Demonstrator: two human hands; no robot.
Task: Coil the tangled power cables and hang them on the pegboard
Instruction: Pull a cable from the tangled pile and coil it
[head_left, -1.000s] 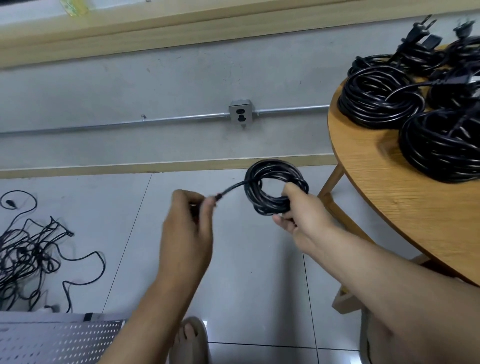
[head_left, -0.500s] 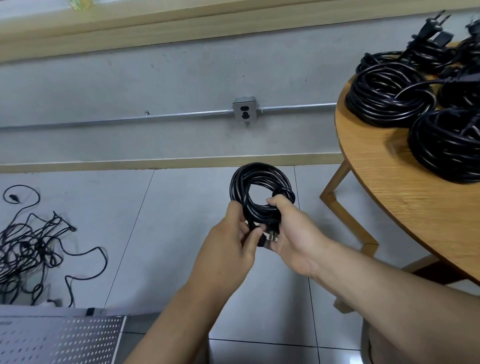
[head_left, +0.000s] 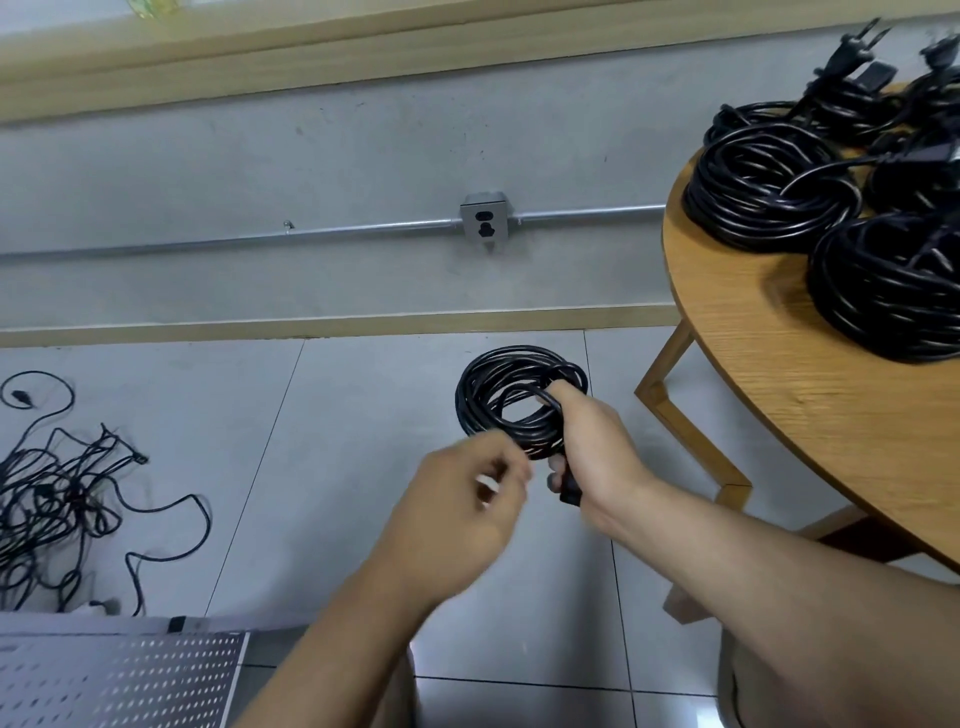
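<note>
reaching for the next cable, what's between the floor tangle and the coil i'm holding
Head view: only bare floor tile, crossed by one grout seam, lies between the tangle and the coil.

Left hand (head_left: 457, 499): we see it bare, fingers blurred.
Right hand (head_left: 592, 447): we see it bare, in sharper focus.
Forearms (head_left: 779, 582): we see both bare to the frame's edge.

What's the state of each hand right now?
Left hand: blurred, fingers curled; cannot tell if it holds anything.
Right hand: closed around the coiled black cable.
</note>
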